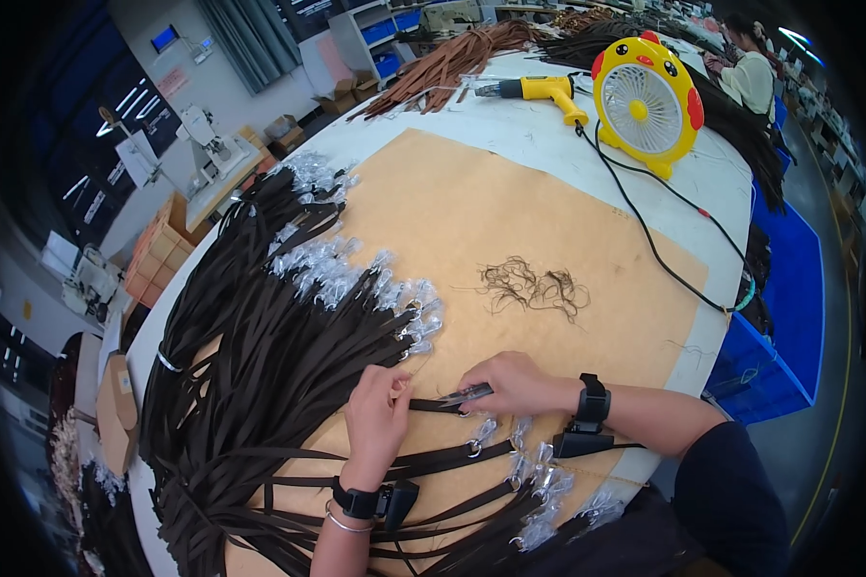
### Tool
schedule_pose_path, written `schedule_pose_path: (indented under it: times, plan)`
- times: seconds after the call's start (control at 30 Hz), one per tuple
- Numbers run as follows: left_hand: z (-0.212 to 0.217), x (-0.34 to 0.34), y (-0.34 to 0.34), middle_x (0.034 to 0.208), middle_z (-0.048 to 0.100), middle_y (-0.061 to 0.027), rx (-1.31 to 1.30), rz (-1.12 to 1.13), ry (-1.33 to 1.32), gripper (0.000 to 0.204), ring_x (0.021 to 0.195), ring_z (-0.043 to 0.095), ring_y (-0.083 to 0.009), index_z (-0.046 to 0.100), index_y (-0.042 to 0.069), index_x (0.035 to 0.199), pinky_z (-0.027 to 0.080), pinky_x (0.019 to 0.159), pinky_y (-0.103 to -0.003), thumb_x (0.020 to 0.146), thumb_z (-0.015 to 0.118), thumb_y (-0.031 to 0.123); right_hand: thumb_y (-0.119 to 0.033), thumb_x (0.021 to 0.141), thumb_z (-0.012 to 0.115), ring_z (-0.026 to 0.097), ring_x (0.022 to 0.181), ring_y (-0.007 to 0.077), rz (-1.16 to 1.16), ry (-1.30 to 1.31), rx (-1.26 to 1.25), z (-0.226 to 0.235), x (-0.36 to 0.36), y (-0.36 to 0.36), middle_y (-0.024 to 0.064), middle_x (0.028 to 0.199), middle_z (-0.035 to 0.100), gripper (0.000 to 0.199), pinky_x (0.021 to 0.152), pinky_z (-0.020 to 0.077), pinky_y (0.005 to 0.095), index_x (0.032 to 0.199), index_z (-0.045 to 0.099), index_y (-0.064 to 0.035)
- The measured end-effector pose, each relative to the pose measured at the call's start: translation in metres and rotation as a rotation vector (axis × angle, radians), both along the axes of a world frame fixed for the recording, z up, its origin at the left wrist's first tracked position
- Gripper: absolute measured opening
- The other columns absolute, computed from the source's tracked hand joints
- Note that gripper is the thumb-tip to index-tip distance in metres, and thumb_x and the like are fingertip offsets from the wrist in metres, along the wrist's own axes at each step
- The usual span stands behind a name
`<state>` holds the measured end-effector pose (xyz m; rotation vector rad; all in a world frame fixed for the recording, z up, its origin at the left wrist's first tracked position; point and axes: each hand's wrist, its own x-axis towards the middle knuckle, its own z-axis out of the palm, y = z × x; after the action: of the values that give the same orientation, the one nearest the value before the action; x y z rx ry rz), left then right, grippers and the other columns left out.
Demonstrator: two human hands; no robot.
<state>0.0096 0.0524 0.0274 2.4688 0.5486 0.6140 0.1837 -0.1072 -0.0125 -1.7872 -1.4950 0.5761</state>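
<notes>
Observed: a dark strap (433, 405) on the near side of the loose thread pile (534, 290), the left hand (376, 412) pinched on it, the right hand (512, 384) curled around thread snips (466, 394). It should handle light, limp and tough; best gripped flat, close to its end.

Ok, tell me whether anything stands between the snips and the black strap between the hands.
Nothing visible does: the snips in the right hand lie right at the black strap; whether they touch it is unclear.
</notes>
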Motion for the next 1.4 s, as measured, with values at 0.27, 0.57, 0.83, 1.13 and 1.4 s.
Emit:
schedule_pose_path:
  times: [0.27,0.57,0.83,1.13,1.4]
  plan:
    - [-0.022,-0.008,-0.005,0.079,0.054,-0.0021,-0.298,-0.104,0.062,0.022,0.06,0.047,-0.008,0.072,0.002,0.095,0.04,0.055,-0.022,0.075,0.074,-0.007,-0.026,0.081,0.076,0.068,0.073,0.0273,0.109,-0.124,0.18,0.009,-0.01,0.001,0.0062,0.082,0.07,0.022,0.062,0.0515,0.0373,0.097,0.071,-0.0117]
    - [-0.029,-0.011,-0.008,0.079,0.055,0.0002,-0.335,-0.085,0.053,0.025,0.058,0.044,-0.006,0.073,0.004,0.099,0.037,0.054,-0.021,0.077,0.074,-0.006,-0.017,0.08,0.072,0.068,0.069,0.0278,-0.022,-0.323,0.134,0.012,-0.026,0.011,0.0079,0.074,0.067,0.014,0.059,0.052,0.0394,0.091,0.067,-0.0109]
    - [-0.023,-0.008,-0.013,0.079,0.054,0.0014,-0.355,-0.079,0.095,0.023,0.057,0.044,-0.0058,0.074,0.006,0.1,0.037,0.054,-0.022,0.078,0.076,0.0,-0.021,0.08,0.072,0.068,0.067,0.0292,-0.153,-0.194,0.161,0.012,-0.003,0.015,0.0087,0.075,0.069,0.015,0.06,0.0524,0.0387,0.09,0.069,-0.0104]
    - [-0.031,-0.006,-0.008,0.079,0.056,0.0017,-0.381,-0.068,0.108,0.024,0.056,0.045,-0.0058,0.074,0.006,0.1,0.038,0.054,-0.022,0.076,0.078,0.003,-0.02,0.078,0.071,0.067,0.067,0.0302,-0.029,-0.248,0.105,0.007,-0.025,0.008,0.0089,0.073,0.068,0.016,0.06,0.0513,0.0405,0.091,0.071,-0.0112]
    - [-0.022,-0.003,-0.015,0.075,0.055,0.0011,-0.385,-0.027,0.071,0.02,0.055,0.047,-0.0073,0.071,0.005,0.096,0.039,0.053,-0.023,0.077,0.08,0.007,-0.022,0.083,0.068,0.067,0.071,0.0343,-0.117,-0.095,0.108,0.003,-0.012,0.026,0.0124,0.075,0.069,0.015,0.063,0.0512,0.0449,0.092,0.07,-0.0112]
